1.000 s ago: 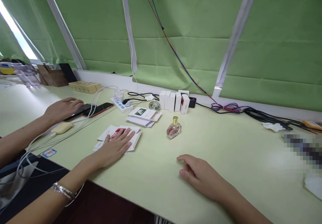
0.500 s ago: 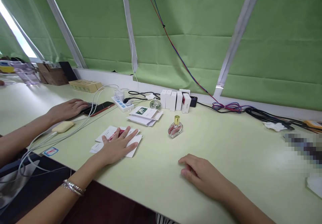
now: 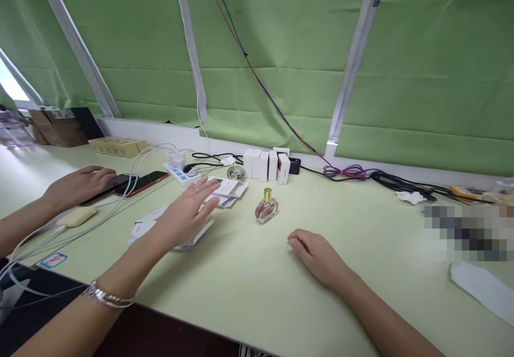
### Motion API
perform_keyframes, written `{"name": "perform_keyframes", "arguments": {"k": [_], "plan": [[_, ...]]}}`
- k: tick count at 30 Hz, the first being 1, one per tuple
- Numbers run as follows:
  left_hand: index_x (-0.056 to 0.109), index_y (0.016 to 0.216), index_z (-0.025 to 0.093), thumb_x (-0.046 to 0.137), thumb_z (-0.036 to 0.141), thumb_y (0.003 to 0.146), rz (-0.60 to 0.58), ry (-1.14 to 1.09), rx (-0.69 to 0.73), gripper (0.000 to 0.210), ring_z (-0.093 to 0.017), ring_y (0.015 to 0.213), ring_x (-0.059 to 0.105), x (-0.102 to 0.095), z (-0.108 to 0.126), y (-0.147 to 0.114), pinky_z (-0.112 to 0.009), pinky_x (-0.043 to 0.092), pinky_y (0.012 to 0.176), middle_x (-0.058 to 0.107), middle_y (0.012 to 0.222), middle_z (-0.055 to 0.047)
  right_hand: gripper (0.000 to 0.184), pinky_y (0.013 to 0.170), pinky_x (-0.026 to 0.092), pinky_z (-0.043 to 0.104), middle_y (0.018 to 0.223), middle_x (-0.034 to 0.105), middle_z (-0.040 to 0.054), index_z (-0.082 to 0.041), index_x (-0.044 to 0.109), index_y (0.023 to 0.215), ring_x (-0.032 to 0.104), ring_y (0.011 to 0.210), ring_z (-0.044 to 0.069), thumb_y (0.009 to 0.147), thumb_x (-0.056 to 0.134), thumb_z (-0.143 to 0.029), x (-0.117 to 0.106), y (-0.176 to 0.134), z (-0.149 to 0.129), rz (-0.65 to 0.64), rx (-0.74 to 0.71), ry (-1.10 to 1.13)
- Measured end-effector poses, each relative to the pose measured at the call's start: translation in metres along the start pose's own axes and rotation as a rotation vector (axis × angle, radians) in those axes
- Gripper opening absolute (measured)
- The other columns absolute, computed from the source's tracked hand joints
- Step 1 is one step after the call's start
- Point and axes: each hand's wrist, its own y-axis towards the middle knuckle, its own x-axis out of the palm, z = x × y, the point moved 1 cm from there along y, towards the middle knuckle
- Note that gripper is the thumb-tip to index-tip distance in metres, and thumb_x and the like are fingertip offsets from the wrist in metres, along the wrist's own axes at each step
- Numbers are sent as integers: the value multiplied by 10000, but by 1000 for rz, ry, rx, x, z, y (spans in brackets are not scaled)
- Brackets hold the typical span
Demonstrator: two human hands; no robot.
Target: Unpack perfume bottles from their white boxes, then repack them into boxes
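Table [image 3: 249, 298]: pale and broad, it carried everything; call the bottle [image 3: 266, 208] the clock's centre.
Left hand [image 3: 188, 207]: here was the change! Half a second ago it pressed flat; now the palm had come up, fingers wide, nothing gripped, out at 9 o'clock. By my reading, the pressing was over and that palm's weight was off the pile.
Right hand [image 3: 311, 252]: down at 4 o'clock by the table, narrow, fingers curled in a touch more than half a second ago. Its palm side was hidden, so I couldn't tell whether anything sat inside.
Near papers [image 3: 142, 227]: under the left hand, towards 9 o'clock, edges poking out on both sides; the middle was covered, so their long axis couldn't be told.
Far papers [image 3: 233, 190]: fanned at 10 o'clock, just beyond the left fingertips; touching or apart, I couldn't tell.
White boxes [image 3: 263, 165]: a row at 12 o'clock, standing on end, long sides vertical.
Bottle: unmoved beside those boxes, upright between the hands and touched by neither. Gold cap [image 3: 267, 195] pointed straight up, while the glass body's wide side ran slantwise, roughly 8 to 2 o'clock.
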Motion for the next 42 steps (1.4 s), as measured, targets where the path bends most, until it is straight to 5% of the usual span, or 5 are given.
{"name": "perform_keyframes", "arguments": {"k": [11, 23, 27, 36, 42], "plan": [[528, 986, 193, 535, 292, 765, -230, -807, 111, 242, -199, 792, 615, 93, 100, 40, -294, 463, 680, 646, 903, -40, 399, 840, 420, 360, 1145, 534, 81, -208, 412, 1204, 506, 1035, 211, 836, 443, -359, -3, 12, 29, 314, 64, 94], [597, 927, 153, 421, 439, 854, 210, -894, 176, 345, -150, 730, 537, 37, 115, 73, -254, 421, 664, 590, 804, -33, 167, 681, 401, 279, 830, 625, 1, -205, 498, 896, 554, 745, 170, 776, 548, -310, 1, 15, 21, 128, 27, 296], [599, 1022, 148, 478, 384, 839, 282, -356, 134, 322, -174, 917, 523, 8, 90, 130, -264, 404, 771, 595, 990, -53, 144, 684, 395, 277, 838, 623, 2, -209, 502, 872, 550, 754, 170, 779, 536, -314, 3, 16, 23, 146, 49, 284], [573, 1021, 136, 549, 279, 837, -134, 222, -72, 235, -222, 981, 551, 97, 24, 169, -451, 395, 889, 605, 1016, -70, 183, 677, 385, 273, 846, 625, 2, -212, 506, 884, 549, 770, 180, 761, 573, -330, 4, 20, 28, 137, 43, 305], [596, 970, 102, 560, 270, 821, -160, 329, 11, 227, -299, 1063, 504, 91, 38, 161, -489, 353, 897, 591, 1072, -140, 196, 706, 393, 278, 893, 643, 1, -223, 530, 924, 564, 813, 186, 753, 588, -299, 5, 22, 30, 141, 35, 335]]}}
